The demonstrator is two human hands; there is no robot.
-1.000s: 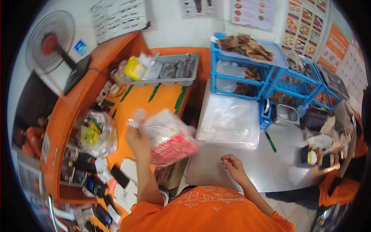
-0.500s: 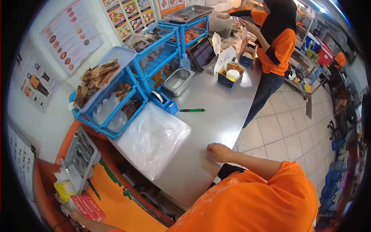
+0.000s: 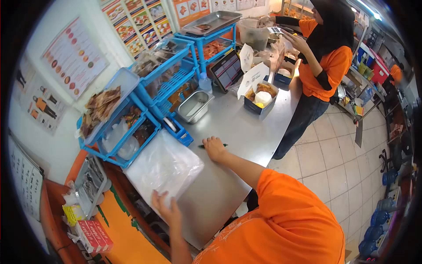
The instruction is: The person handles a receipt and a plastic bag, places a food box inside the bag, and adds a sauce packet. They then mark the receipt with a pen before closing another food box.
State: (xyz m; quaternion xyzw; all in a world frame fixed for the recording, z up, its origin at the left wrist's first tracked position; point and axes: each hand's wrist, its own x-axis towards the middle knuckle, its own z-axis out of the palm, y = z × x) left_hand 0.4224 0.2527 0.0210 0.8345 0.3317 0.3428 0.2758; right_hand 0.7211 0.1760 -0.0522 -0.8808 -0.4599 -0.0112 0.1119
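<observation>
My right hand (image 3: 215, 148) is over a green pen (image 3: 225, 144) on the steel table, fingers curled down around its middle, with only the pen's two ends showing. My left hand (image 3: 166, 209) is raised near the table's front edge, fingers apart and holding nothing. Just beyond it lies a stack of clear plastic bags (image 3: 162, 165). A blue tape dispenser (image 3: 179, 131) stands between the bags and a steel pan (image 3: 194, 107).
Blue racks (image 3: 163, 88) with packaged food line the wall. Beside a tablet (image 3: 226, 70) stands an open food box (image 3: 260, 97). A co-worker (image 3: 327, 57) in orange stands at the table's far right. Red-and-white boxes (image 3: 93, 236) sit at lower left.
My right hand has moved forward from the table edge onto the pen. My left hand has come away from the red-and-white boxes and up beside the plastic bags.
</observation>
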